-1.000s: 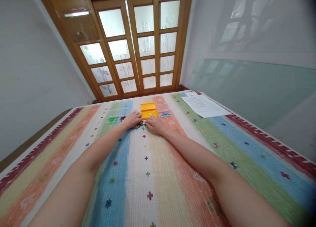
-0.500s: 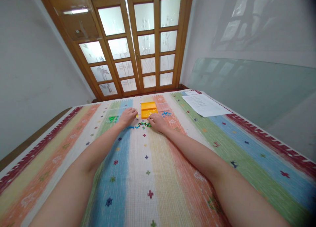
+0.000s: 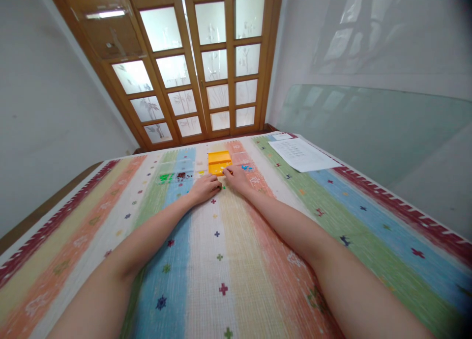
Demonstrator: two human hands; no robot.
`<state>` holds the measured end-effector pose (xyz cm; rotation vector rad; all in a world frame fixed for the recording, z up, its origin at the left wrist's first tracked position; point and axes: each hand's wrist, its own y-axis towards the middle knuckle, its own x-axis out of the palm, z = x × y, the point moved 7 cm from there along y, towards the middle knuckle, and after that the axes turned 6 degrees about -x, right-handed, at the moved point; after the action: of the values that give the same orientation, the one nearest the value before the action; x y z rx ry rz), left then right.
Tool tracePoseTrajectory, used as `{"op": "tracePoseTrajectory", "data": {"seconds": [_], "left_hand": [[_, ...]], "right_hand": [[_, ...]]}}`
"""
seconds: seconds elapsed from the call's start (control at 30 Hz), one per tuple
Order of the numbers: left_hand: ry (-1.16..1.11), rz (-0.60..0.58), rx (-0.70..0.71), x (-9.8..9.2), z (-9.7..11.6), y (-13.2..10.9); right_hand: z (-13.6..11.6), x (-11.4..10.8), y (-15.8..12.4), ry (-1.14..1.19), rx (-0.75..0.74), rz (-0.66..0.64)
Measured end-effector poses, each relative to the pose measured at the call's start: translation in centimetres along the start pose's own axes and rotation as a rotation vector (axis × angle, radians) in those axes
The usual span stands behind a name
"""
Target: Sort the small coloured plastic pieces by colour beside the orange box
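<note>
1. Largest is the striped tablecloth under both my forearms, running away toward the wooden doors at the far side.
2. On it, well off to my right, lies a white sheet of paper. It bears lines of print, too small for me to read.
3. My left hand rests palm-down, a little nearer to me than the yellow box, off its front left. The fingers curl inward and point right; I cannot tell whether they are closed on anything.
4. My right hand is the nearer one to the box, with its fingertips at the front right corner. The fingers are bent, but whether they grip a piece or touch the rim I cannot tell.
5. The yellow box lies open straight ahead, just beyond my hands, its two parts one behind the other. Foreshortening hides which axis is longer, and I can read no brand on it.
6. Small pieces lie in groups by colour: green pieces and dark red pieces left of the box, yellow pieces just beside it, blue pieces to its right.
7. Smallest is one green bit, between my hands, just beside my left fingertips.
</note>
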<state>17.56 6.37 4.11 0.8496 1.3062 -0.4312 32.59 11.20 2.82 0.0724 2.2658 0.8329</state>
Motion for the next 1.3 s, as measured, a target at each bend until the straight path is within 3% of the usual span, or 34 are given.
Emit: {"op": "tracePoseTrajectory", "data": {"seconds": [0.23, 0.53, 1.0, 1.13, 1.3], "left_hand": [[-0.007, 0.058, -0.005, -0.2, 1.4, 0.1], [-0.085, 0.077, -0.105, 0.5, 1.0, 0.0], [-0.148, 0.067, -0.120, 0.8, 0.5, 0.3], [-0.189, 0.165, -0.216, -0.2, -1.4, 0.4], [-0.152, 0.344, -0.457, -1.7, -7.3, -0.1]], "right_hand": [[-0.3, -0.1, 0.0, 0.022, 0.006, 0.017], [-0.3, 0.0, 0.0, 0.031, 0.019, -0.005], [-0.5, 0.0, -0.1, 0.056, 0.008, -0.005], [-0.7, -0.2, -0.2, 0.072, 0.014, -0.006], [-0.9, -0.3, -0.3, 0.077, 0.028, -0.014]]}}
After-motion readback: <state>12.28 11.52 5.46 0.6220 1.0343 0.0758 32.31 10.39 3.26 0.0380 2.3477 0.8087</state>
